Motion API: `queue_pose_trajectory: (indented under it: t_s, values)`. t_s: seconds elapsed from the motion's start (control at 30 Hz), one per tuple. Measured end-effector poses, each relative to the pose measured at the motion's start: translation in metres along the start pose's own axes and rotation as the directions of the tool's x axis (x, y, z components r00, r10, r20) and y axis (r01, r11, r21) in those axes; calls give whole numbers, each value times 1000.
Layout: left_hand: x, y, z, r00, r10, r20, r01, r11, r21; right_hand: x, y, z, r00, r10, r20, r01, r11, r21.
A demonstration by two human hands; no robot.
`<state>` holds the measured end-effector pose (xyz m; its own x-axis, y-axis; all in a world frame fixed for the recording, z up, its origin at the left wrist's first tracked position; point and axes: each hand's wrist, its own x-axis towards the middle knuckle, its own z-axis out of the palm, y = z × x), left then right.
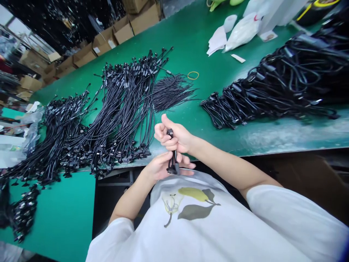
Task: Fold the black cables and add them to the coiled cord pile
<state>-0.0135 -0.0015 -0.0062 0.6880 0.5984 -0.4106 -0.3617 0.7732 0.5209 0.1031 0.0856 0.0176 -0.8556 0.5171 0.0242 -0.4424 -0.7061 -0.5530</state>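
A short black cable [172,168], folded into a small bundle, is held upright just in front of my shirt at the table's near edge. My right hand [176,137] wraps its fingers round the upper part, with the thumb raised and a black end poking out above the fist. Lower down, my left hand [162,166] has the bundle between its thumb and its partly stretched fingers. The cable's connectors hang at the palm. Beyond my hands lies a pile of thin black ties [171,91]. Long loose black cables [120,105] spread out to the left of it.
Folded, bundled cables [261,87] are heaped on the right of the green table [180,36]. A yellow rubber band [193,75] lies near the ties. White bags [242,32] and paper are at the back. Cardboard boxes [124,32] line the far edge.
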Motion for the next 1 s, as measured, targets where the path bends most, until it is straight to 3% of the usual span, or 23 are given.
queue_pose_trajectory:
  t_s: [0.13,0.23,0.37,0.57,0.67,0.7,0.73,0.77,0.8,0.87,0.9,0.93,1.0]
  values:
    - [4,-9,2,1000,22,13,-20,995,-101,-5,-3,1,995,6,95,-6,1000,6]
    - [8,-10,4,989,119,-90,-126,989,-80,-8,-5,-5,998,-60,-30,58,996,-64]
    - [14,-7,3,950,224,-218,-204,973,110,-12,-8,-14,944,-146,-295,111,985,-132]
    - [18,-6,4,952,240,-189,-237,971,36,-9,-8,-21,917,-212,-337,223,975,-5]
    - [16,-3,-4,965,204,-166,-181,973,145,-15,-11,-22,890,-301,-342,224,943,-248]
    - [15,-1,-9,957,225,-185,-171,947,271,-19,-12,-22,872,-366,-325,210,880,-427]
    - [14,2,-15,935,281,-218,-162,883,441,-24,-14,-23,855,-443,-272,185,748,-637]
    - [13,6,-20,899,362,-245,-138,768,626,-30,-15,-24,847,-504,-170,149,532,-833]
    - [11,10,-26,859,448,-249,-89,609,788,-36,-15,-26,855,-517,-34,113,250,-962]
    - [9,18,-34,813,548,-195,38,284,958,-46,-10,-31,906,-381,182,62,-305,-950]
    - [9,21,-35,824,543,-162,81,171,982,-49,-5,-34,937,-280,210,46,-495,-868]
    - [9,23,-36,847,513,-138,102,99,990,-52,2,-37,962,-193,193,34,-619,-785]
    - [9,24,-34,891,439,-117,113,34,993,-55,16,-42,990,-79,114,20,-736,-677]
